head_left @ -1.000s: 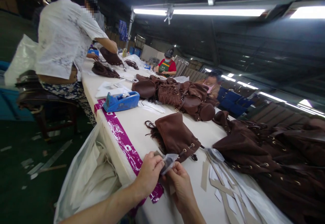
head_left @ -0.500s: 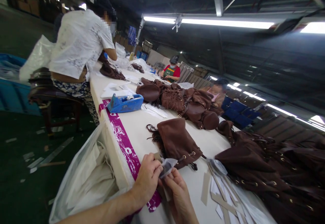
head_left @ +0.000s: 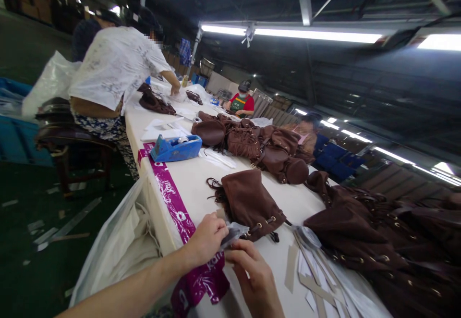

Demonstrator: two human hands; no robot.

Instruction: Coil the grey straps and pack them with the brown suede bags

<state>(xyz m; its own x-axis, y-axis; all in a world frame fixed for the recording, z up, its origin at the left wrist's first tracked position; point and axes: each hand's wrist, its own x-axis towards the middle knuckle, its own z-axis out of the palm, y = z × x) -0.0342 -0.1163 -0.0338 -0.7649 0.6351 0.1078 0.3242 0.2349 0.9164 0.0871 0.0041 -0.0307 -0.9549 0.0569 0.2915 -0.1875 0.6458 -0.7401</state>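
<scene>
- Packet of clear plastic (head_left: 235,231), lower centre of frame, beside brown pouch (head_left: 248,201): looks light, thin, slippery; best gripped at an edge.
- Left hand (head_left: 207,238) pinches it; right hand (head_left: 254,272), fingers half-curled, touches it from below.

Packet (head_left: 236,230): translucent grey-white, darker patch inside.
Drawstring bag (head_left: 248,202): brown suede; eyelets (head_left: 272,220) brass-coloured.
Bag heap (head_left: 374,241) at right: same dark brown.
Fringed bags (head_left: 252,140): brown.
Table (head_left: 201,176): off-white.
Tape strip (head_left: 168,193): magenta, white lettering.
Tape dispenser (head_left: 176,148): bright blue.
Paper strips (head_left: 291,266): beige, some white.
Sack (head_left: 118,250): milky white.
Co-worker's top (head_left: 115,70): white, faint grey print; skirt (head_left: 103,127) dark, pale floral pattern.
Far person's shirt (head_left: 247,101): red; apron (head_left: 237,104) green.
Crates (head_left: 333,153): blue.
Floor (head_left: 43,260): dark green.
</scene>
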